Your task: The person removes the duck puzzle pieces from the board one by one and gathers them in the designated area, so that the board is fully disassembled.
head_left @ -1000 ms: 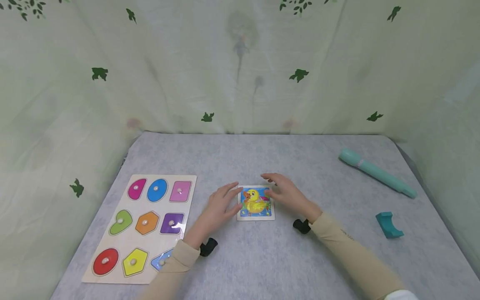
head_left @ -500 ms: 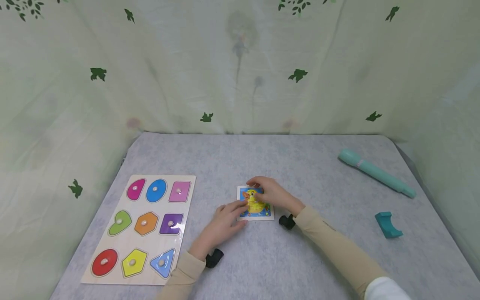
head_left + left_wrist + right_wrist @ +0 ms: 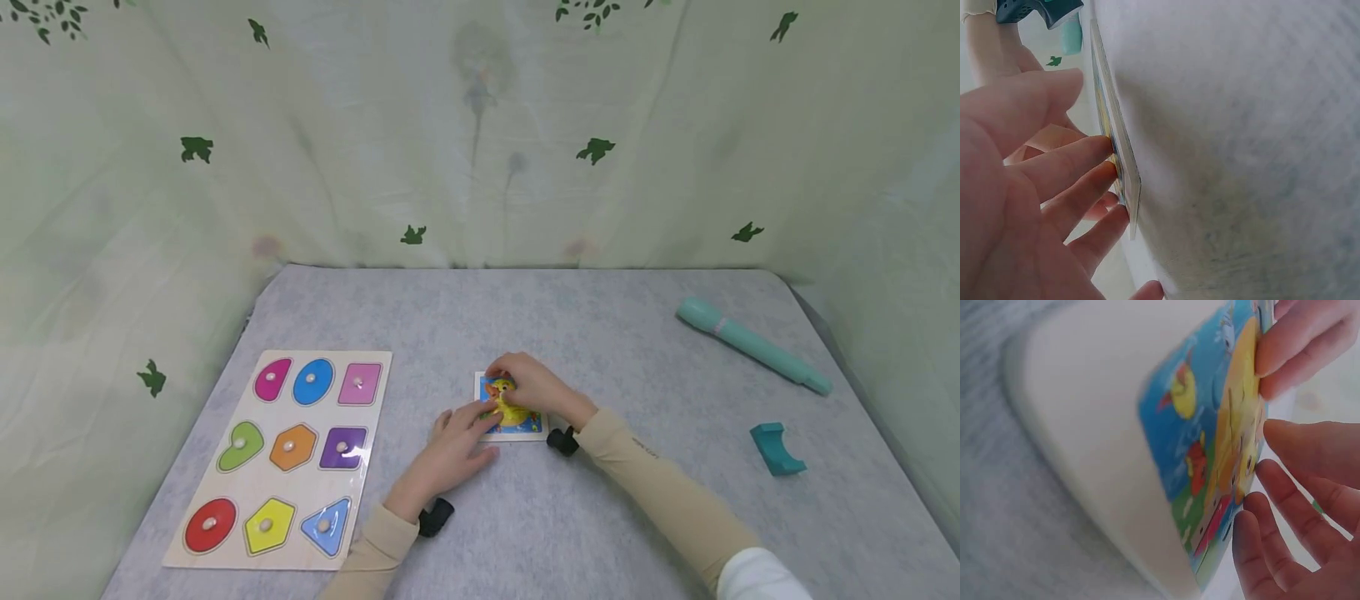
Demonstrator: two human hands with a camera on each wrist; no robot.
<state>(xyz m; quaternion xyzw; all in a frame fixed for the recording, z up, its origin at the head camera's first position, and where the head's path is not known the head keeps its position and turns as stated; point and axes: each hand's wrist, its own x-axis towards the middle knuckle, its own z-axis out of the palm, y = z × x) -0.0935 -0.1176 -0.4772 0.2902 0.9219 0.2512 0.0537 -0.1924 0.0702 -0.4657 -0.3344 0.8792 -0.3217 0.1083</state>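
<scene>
A small square duck puzzle [image 3: 527,431] with a white border lies on the table between both hands. From its left side, my left hand [image 3: 452,446] rests its extended fingertips on the picture; the left wrist view shows these fingers [image 3: 1082,156] touching near the board's edge. My right hand [image 3: 536,387] reaches over the upper right of the picture. In the right wrist view its thumb [image 3: 1304,447] and spread fingertips touch the picture's surface, with a gap between them. The hands hide part of the duck; no piece stands lifted from the board.
A wooden knob board [image 3: 300,492] with several coloured shapes lies at the left. Toward the right are a long turquoise pen-shaped object [image 3: 757,346] and a teal curved block [image 3: 778,450]. A leaf-patterned curtain [image 3: 480,167] surrounds the table.
Both hands have come in onto the puzzle, the right moving left across its top and the left sliding slightly right and down. The puzzle stays in place.
</scene>
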